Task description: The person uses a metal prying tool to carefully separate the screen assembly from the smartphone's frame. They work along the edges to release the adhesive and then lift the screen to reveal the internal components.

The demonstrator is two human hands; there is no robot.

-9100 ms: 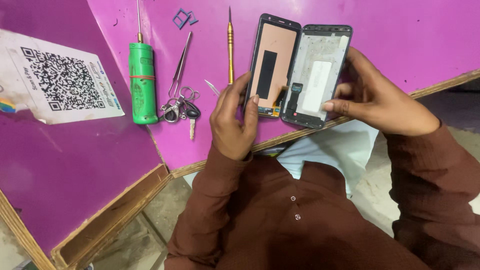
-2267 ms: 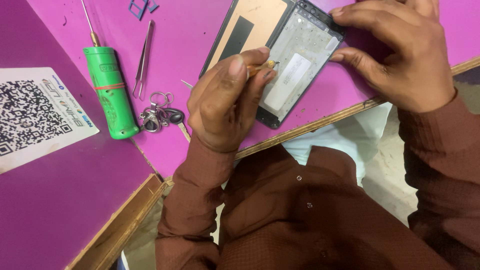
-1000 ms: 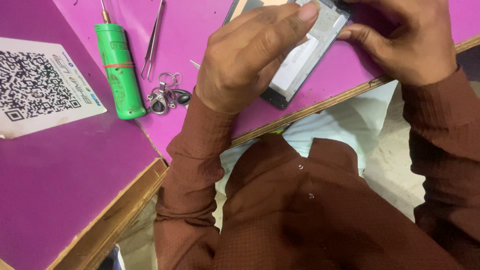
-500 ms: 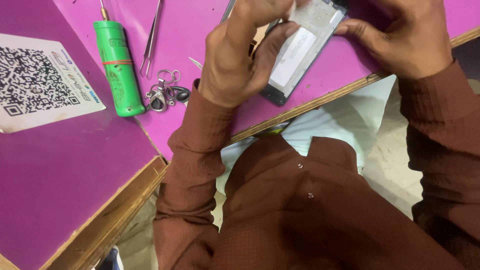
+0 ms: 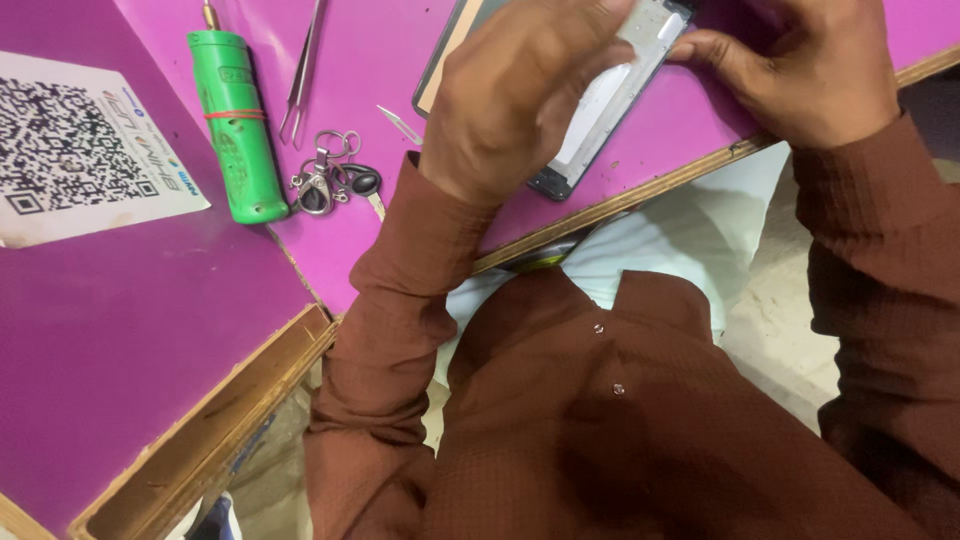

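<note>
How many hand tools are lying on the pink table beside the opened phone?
2: a green electric screwdriver left of centre, and steel tweezers just right of it. More may lie beyond the top edge or under the left hand.

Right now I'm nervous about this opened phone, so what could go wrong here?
The opened phone lies close to the table edge; a push from the left hand might slide it off. That hand hides the spot it works on, so a slip could go unseen. The right hand steadies only one side.
</note>
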